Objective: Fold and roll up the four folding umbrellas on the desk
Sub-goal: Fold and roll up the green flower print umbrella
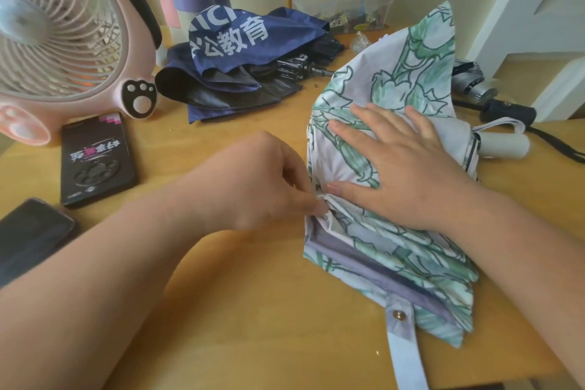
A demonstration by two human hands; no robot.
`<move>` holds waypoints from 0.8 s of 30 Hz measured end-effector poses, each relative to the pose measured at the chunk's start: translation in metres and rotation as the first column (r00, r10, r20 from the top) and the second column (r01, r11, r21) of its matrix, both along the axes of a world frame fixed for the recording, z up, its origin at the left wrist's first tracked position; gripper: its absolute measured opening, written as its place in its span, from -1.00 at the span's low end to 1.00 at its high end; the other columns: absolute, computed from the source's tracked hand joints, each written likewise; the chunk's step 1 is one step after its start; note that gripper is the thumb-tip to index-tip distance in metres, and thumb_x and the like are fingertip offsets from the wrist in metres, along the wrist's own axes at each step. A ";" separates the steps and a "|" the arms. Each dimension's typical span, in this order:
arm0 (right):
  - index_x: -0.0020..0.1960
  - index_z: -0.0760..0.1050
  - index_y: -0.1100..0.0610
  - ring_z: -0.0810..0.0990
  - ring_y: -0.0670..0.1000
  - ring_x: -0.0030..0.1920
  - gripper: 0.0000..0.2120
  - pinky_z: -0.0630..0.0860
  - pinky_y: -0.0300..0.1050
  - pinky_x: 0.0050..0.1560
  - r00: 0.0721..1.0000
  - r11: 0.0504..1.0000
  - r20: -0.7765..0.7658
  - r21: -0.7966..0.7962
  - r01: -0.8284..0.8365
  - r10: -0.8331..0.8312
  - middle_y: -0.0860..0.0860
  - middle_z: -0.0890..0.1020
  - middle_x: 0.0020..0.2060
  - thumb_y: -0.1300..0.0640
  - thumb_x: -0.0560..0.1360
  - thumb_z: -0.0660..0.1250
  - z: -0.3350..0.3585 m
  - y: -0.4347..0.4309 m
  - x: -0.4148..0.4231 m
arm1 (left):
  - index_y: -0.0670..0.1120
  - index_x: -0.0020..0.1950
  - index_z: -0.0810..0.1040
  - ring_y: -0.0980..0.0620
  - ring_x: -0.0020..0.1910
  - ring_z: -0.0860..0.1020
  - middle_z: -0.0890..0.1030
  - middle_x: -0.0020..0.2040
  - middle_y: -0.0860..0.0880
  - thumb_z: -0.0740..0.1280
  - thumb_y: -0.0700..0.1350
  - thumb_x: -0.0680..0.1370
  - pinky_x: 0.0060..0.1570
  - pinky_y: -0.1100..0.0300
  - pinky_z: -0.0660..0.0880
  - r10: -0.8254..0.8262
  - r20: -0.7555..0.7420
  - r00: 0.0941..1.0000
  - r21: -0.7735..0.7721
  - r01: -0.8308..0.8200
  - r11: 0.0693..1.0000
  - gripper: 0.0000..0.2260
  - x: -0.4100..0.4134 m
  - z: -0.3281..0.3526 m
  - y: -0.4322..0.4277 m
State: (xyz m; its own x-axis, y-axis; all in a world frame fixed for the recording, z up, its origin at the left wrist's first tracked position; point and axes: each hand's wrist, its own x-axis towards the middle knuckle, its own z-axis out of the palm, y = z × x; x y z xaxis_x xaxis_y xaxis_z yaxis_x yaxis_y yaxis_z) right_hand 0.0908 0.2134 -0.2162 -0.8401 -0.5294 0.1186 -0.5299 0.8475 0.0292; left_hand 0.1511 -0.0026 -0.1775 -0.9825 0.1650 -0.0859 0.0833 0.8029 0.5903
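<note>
I am watching the right forearm reaching in from the lower right, crossing over the near part of the floral umbrella [411, 51], which is lying half collapsed on the right side of the desk [237, 294]. The right hand [399, 161] is resting palm down on the canopy, fingers straight and spread, thumb stretching toward the cloth's left edge, pressing it flat.

The left forearm is coming in from the lower left with the wrist bent. The left hand [253, 180] is curling its fingers. Thumb and forefinger seem to be pinching a fold at the canopy's left edge, just beside the right thumb, though the fingertips are blurred.

The strap [403, 342] with its snap is trailing toward the near desk edge, and the white handle [506, 142] is pointing right. A navy umbrella [253, 41] is lying crumpled farther back, and a silver umbrella [468, 79] is showing behind the floral canopy. A pink fan [63, 41] is standing at the left, with a black box [95, 158] and a dark phone [28, 231] lying near it.
</note>
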 end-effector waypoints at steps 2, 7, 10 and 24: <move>0.62 -0.12 -0.26 -0.10 -0.04 0.64 -0.13 -0.19 0.20 0.60 1.000 1.000 -0.006 -0.012 0.000 0.000 -0.08 0.00 0.65 -0.62 0.40 -0.20 0.000 0.000 0.000 | 0.04 -0.30 0.71 0.18 -0.51 0.40 0.52 -0.51 0.17 0.55 0.16 0.40 -0.52 0.39 0.28 0.051 -0.038 0.998 0.066 -0.048 0.997 -0.78 -0.001 -0.003 0.001; 0.63 -0.10 -0.26 -0.07 -0.02 0.64 -0.12 -0.18 0.19 0.60 1.000 1.000 -0.005 -0.014 0.004 -0.004 -0.09 0.01 0.65 -0.62 0.40 -0.18 0.001 0.000 0.001 | 0.11 -0.24 0.73 0.23 -0.40 0.53 0.67 -0.35 0.19 0.55 0.10 0.44 -0.37 0.34 0.46 0.029 -0.011 1.000 0.094 -0.028 0.995 -0.89 -0.002 -0.007 0.002; 0.63 -0.10 -0.26 -0.06 -0.02 0.64 -0.12 -0.18 0.18 0.60 1.000 1.000 0.004 -0.010 0.005 -0.005 -0.09 0.01 0.65 -0.62 0.40 -0.16 0.001 0.000 0.001 | 0.14 -0.23 0.68 0.30 -0.38 0.54 0.68 -0.29 0.25 0.60 -0.01 0.41 -0.36 0.47 0.37 -0.043 -0.015 0.999 0.093 0.044 0.995 -0.87 -0.001 -0.005 -0.001; 0.62 -0.11 -0.27 -0.08 -0.06 0.63 -0.15 -0.18 0.16 0.60 1.000 1.000 0.018 -0.006 0.006 -0.006 -0.12 0.01 0.64 -0.61 0.42 -0.15 0.002 0.000 0.001 | 0.23 0.03 0.60 0.36 -0.29 0.51 0.64 -0.16 0.27 0.61 0.09 0.37 -0.42 0.43 0.35 -0.086 -0.060 0.994 -0.089 0.081 0.993 -0.69 0.006 -0.001 0.002</move>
State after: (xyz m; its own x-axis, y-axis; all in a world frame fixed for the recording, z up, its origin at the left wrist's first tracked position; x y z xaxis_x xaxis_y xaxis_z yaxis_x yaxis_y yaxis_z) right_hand 0.0916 0.2131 -0.2145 -0.8452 -0.5237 0.1063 -0.5253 0.8508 0.0145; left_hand 0.1567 -0.0005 -0.1788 -0.9695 0.2416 -0.0416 0.1873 0.8393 0.5104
